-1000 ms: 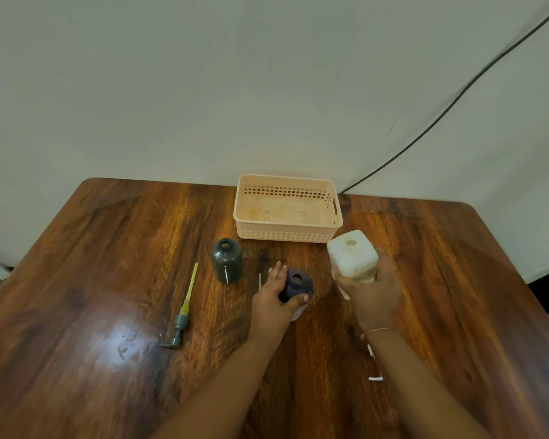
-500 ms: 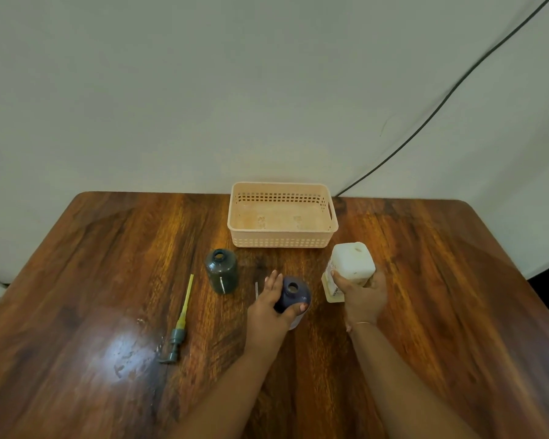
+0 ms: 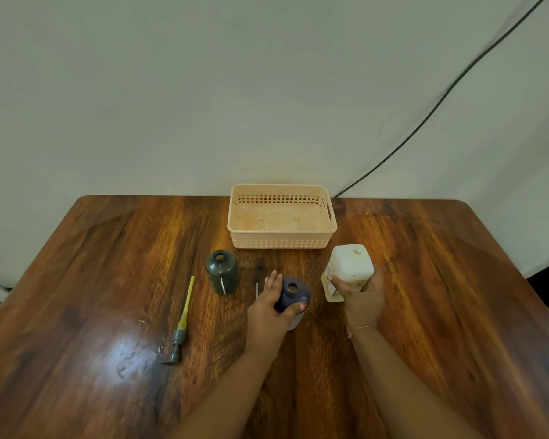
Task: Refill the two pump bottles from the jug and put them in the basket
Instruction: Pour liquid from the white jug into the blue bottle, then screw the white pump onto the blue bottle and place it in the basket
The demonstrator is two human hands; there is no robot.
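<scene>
A dark blue pump bottle [image 3: 293,294] stands open-necked on the wooden table [image 3: 108,280], and my left hand [image 3: 271,308] grips its side. To its right my right hand [image 3: 360,297] holds the white square jug [image 3: 349,264], which stands on the table. A dark green bottle [image 3: 222,271] with no pump stands upright to the left. A peach plastic basket [image 3: 281,242] sits behind them near the wall with nothing in it. A pump head with a yellow tube [image 3: 181,324] lies flat at the left.
A thin pale tube [image 3: 256,289] shows just left of my left hand. A black cable [image 3: 441,99] runs up the wall at the right. The table's far edge meets the wall behind the basket.
The jug has come down from a raised position to the table beside the blue bottle. My left hand stays on the blue bottle. The camera view has tilted up.
</scene>
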